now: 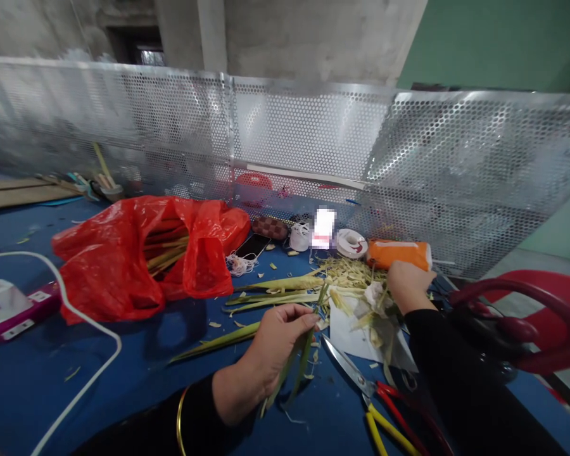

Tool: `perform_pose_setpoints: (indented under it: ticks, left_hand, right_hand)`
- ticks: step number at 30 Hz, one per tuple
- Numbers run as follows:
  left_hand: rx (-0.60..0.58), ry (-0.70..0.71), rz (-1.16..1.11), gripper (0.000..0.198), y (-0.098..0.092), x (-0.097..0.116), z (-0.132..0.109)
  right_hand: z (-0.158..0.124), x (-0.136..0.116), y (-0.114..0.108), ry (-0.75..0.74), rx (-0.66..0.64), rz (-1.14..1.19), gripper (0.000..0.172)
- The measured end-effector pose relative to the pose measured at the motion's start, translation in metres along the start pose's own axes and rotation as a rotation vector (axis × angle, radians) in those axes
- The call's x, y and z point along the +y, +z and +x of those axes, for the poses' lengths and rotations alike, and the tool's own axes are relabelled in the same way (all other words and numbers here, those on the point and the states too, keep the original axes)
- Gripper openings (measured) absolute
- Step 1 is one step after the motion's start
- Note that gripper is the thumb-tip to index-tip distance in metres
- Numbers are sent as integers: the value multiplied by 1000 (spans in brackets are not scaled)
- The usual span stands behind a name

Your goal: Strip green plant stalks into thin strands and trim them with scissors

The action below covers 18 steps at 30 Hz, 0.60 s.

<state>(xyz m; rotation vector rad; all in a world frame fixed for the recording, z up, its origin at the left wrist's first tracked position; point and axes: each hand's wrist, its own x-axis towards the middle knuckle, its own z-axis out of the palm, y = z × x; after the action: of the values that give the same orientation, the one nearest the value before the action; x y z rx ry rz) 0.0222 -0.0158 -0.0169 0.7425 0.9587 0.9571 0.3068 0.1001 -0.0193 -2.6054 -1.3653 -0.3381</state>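
Note:
My left hand point(280, 339) pinches a small bunch of green leaf strips point(305, 361) between thumb and fingers, above the blue table. The strips hang down below the hand and their tips stick up past the thumb. My right hand point(407, 286) is reached out in front of an orange packet point(401, 253), beside a heap of plant scraps point(354, 273). Its fingers are mostly hidden, so I cannot tell what they touch. Pale green stalks point(275, 297) lie behind my left hand. Red-handled scissors point(349, 367) lie half open between my two arms.
At left, a red plastic bag point(123, 253) holds long stalks. Pliers with yellow handles point(384, 434) lie by the scissors. A white ribbon spool point(351, 243), a lit phone point(323, 228) and a perforated metal screen point(304, 126) line the back. A white cable point(83, 392) crosses the left.

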Motion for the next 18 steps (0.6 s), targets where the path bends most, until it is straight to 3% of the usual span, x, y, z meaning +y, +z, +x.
perform_pose_setpoints:
  ticks: [5, 12, 15, 18]
  left_hand:
    - [-11, -11, 7, 21, 0, -1, 0]
    - [-7, -10, 50, 22, -2, -3, 4]
    - [-6, -15, 60, 21, -2, -2, 5]
    - [-2, -21, 63, 21, -2, -3, 5]
  right_hand:
    - [-12, -2, -18, -79, 102, -63, 19]
    - [-42, 0, -54, -233, 458, 13, 33]
    - [-50, -2, -64, -279, 680, 287, 28]
    - [-54, -5, -74, -209, 728, 579, 20]
